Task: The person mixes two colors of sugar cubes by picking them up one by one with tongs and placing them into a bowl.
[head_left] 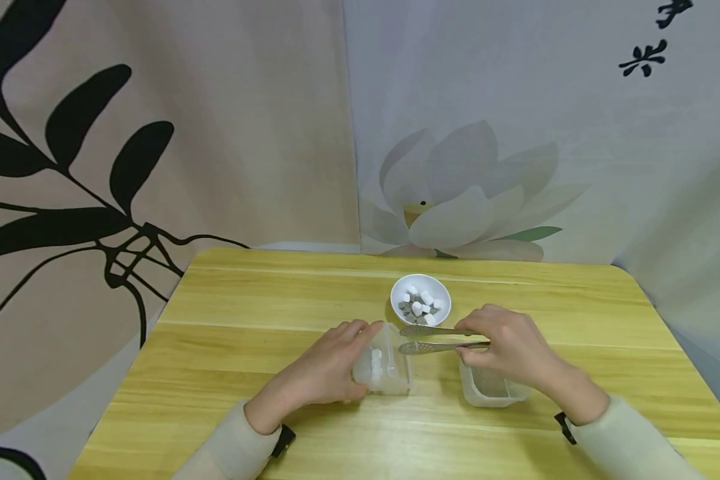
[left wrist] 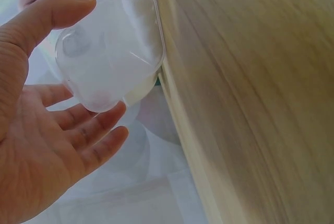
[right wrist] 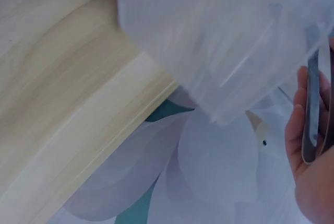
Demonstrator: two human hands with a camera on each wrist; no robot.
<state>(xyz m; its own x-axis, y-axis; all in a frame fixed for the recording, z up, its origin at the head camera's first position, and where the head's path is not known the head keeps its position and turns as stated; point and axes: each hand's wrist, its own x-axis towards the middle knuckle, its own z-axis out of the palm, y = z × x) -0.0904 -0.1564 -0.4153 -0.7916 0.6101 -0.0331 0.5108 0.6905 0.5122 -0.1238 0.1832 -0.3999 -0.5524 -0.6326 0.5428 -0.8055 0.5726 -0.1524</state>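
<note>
My left hand (head_left: 333, 367) grips a clear plastic container (head_left: 398, 377) tipped on its side, its opening facing right. White pieces (head_left: 376, 365) lie inside it. In the left wrist view, the thumb (left wrist: 68, 12) is above the container (left wrist: 109, 72) and fingers touch it from below. My right hand (head_left: 510, 347) holds metal tongs (head_left: 426, 348), their two arms spread apart and tips at the container's opening. Nothing shows between the tips. The right wrist view shows the tongs (right wrist: 311, 114) in the palm.
Behind the tongs stands a white bowl (head_left: 398, 293) with small white and grey pieces. Another translucent container (head_left: 489, 400) sits under my right hand, partly hidden by it. The wooden table (head_left: 264, 300) ends at a printed curtain (head_left: 276, 133).
</note>
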